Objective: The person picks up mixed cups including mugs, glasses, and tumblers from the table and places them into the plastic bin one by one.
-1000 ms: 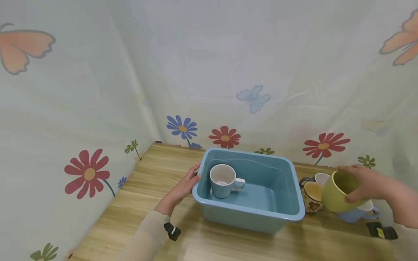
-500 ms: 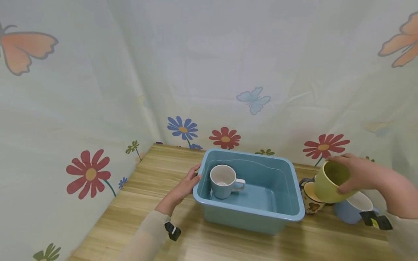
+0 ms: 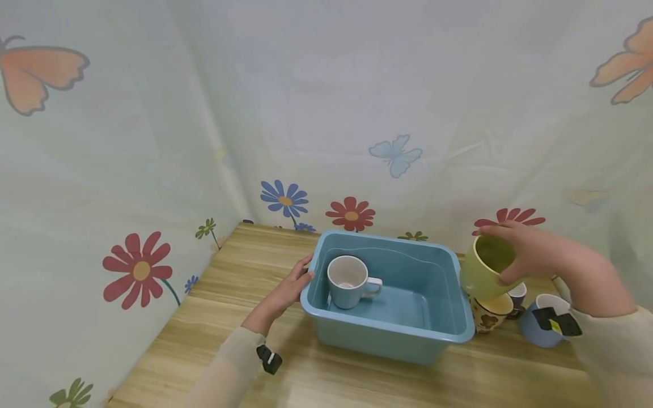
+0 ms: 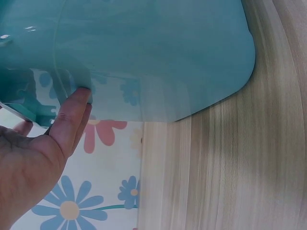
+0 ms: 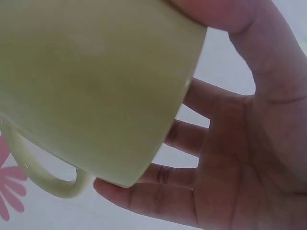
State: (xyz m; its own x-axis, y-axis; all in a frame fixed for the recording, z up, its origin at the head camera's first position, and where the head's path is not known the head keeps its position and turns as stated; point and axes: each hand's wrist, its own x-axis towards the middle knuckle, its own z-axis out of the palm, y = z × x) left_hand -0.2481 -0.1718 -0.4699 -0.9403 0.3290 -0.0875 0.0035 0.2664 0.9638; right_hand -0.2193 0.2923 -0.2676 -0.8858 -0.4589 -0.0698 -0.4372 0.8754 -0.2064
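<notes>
My right hand holds a yellow-green mug by its rim, thumb on one side and fingers on the other. The mug is tilted, held beside the right end of a blue plastic basin; its handle shows in the right wrist view. At the basin's left end my left hand grips the rim, with fingers against the outer wall in the left wrist view. Inside the basin, at its left, a blue-grey mug with a white interior stands upright.
Right of the basin, on the wooden table, are a bear-patterned mug, a partly hidden dark-handled mug and a light-blue mug. A flowered curtain hangs behind the table.
My right hand has carried the yellow-green mug leftward, from over the light-blue mug to the basin's right end. The left hand and the basin have stayed in place.
</notes>
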